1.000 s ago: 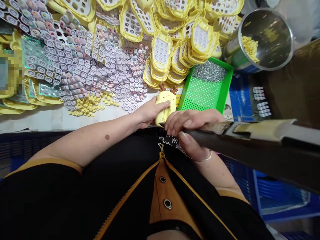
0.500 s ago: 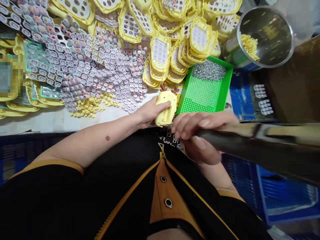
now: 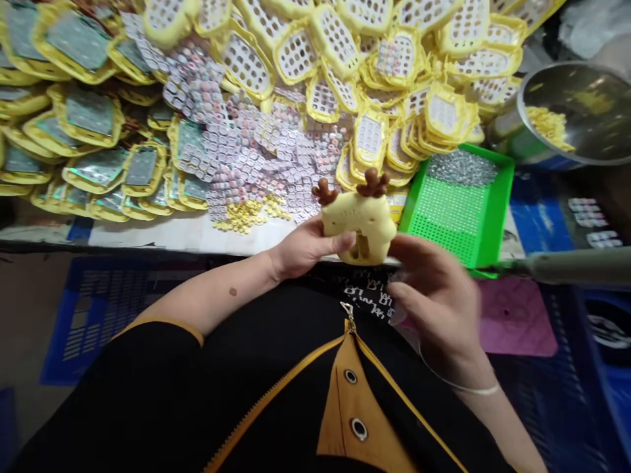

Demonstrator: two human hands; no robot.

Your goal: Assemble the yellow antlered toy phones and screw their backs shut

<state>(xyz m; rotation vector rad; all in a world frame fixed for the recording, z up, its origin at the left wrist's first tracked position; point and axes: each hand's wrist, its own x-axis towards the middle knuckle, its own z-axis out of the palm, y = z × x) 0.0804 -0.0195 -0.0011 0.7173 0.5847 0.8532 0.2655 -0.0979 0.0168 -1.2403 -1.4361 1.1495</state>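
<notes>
And there's the toy (image 3: 377, 220) over the tabletop's (image 3: 148, 235) near edge, gripped in the left hand (image 3: 303, 251), antlers (image 3: 373, 184) on, back seemingly closed, slot (image 3: 363, 248) uncovered, the right hand (image 3: 438, 299) half open beside it, apparently empty, while heaped open shells (image 3: 371, 136) suggest plenty left!

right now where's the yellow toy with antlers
In the head view, just right of centre: the left hand holds the yellow toy, with the right hand close beside it and the green tray farther right.
</notes>
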